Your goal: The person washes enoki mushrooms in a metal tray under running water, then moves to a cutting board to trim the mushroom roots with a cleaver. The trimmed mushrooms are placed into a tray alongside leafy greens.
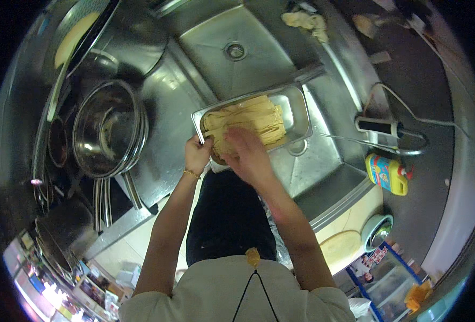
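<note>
A rectangular stainless steel food pan [298, 116] sits over the double sink, slightly tilted in view. Pale yellow strips [243, 114], which look like tofu skin, fill most of it in layers; bare metal shows at its right end. My left hand [197, 155], with a beaded bracelet at the wrist, grips the pan's left rim near the front corner, thumb on top. My right hand [245, 155] is motion-blurred over the front of the strips. Its fingers hide part of them, and whether they pinch any cannot be told.
Nested steel pots [109, 129] with long handles stand on the left. Behind the pan lies a sink basin [237, 30] with a drain; another basin [318, 157] is at right. A yellow detergent bottle [386, 174], a hose [414, 151] and a cloth [306, 22] lie around the sink.
</note>
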Tool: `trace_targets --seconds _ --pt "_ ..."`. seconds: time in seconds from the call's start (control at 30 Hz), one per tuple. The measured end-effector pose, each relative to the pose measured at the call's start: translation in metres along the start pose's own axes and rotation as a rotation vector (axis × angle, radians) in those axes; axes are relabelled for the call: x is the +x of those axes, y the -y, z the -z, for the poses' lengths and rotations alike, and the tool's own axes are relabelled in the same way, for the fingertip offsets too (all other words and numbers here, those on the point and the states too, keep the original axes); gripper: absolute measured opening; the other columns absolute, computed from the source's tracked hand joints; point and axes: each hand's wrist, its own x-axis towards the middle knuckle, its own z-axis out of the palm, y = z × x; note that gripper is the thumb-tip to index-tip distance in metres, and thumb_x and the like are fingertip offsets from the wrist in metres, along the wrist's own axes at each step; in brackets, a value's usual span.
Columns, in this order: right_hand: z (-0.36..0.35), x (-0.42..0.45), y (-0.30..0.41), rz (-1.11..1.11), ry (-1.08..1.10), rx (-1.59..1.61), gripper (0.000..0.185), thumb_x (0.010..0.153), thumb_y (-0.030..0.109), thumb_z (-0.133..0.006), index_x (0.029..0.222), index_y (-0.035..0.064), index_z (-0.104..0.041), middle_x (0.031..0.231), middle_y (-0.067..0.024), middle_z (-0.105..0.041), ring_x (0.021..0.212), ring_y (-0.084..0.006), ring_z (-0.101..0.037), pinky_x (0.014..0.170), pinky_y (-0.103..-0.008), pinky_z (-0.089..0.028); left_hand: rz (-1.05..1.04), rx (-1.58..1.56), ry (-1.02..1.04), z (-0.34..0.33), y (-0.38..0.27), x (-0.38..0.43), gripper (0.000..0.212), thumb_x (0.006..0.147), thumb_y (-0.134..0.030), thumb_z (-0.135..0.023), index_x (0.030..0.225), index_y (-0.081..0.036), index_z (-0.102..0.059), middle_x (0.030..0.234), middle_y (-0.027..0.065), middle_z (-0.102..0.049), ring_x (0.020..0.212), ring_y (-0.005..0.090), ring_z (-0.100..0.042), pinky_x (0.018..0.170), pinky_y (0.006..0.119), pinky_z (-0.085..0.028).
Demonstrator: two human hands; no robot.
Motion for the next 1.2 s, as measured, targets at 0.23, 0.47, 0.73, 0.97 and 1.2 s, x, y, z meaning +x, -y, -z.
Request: trace_targets --seconds 0.23,0.47,0.73,0.97,1.2 --pt "0.13 -0.125 -0.1 -0.362 -0.684 0.127 0.015 0.086 0.003 -0.059 0.101 0.0026 -0.059 0.103 -0.0093 -0.059 0.094 -0.0217 -0.056 0.086 -0.032 -0.045 0.205 0.021 0.245 -0.095 -0.022 0.002 0.015 0.079 -0.006 -0.067 0.092 0.001 -0.068 0.08 0.0026 -0.066 0.064 0.0097 -0.056 0.055 0.024 -0.044" --pt "0.215 -0.233 -0.204 -0.743 -0.996 0.395 0.008 0.091 0.004 -0.056 0.1 0.0025 -0.057 0.093 -0.0032 -0.059 0.084 -0.0108 -0.053 0.08 -0.0238 -0.042 0.326 -0.234 0.565 -0.222 -0.052 -0.018 0.025 0.078 -0.004 -0.064 0.101 0.005 -0.064 0.091 0.0094 -0.066 0.078 0.0188 -0.065 0.07 0.031 -0.052" --pt "0.249 -0.22 -0.25 -1.009 -0.976 1.17 0.045 0.093 0.048 -0.049 0.12 0.013 -0.055 0.11 -0.0038 -0.062 0.088 -0.0206 -0.061 0.071 -0.0369 -0.051 0.423 -0.405 0.665 -0.277 -0.038 -0.029 0.025 0.077 -0.008 -0.065 0.1 -0.001 -0.065 0.083 0.0039 -0.066 0.058 0.0097 -0.057 0.047 0.022 -0.042" --pt "0.32 -0.226 -0.25 -0.701 -0.55 1.502 0.062 0.091 0.053 -0.05 0.134 0.0089 -0.044 0.126 -0.0125 -0.056 0.108 -0.0286 -0.06 0.078 -0.0445 -0.056 0.278 0.062 0.588 -0.285 -0.085 -0.044 0.025 0.076 -0.008 -0.066 0.098 0.004 -0.065 0.082 0.0069 -0.065 0.066 0.0162 -0.06 0.059 0.026 -0.048" --pt "0.266 -0.22 -0.239 -1.008 -0.474 1.474 0.051 0.089 0.026 -0.06 0.134 0.008 -0.042 0.125 -0.0143 -0.055 0.105 -0.0298 -0.062 0.078 -0.0481 -0.058 -0.014 0.377 0.664 -0.238 -0.049 0.008 0.028 0.079 -0.011 -0.068 0.103 0.003 -0.065 0.088 0.008 -0.067 0.077 0.0163 -0.062 0.068 0.032 -0.051"
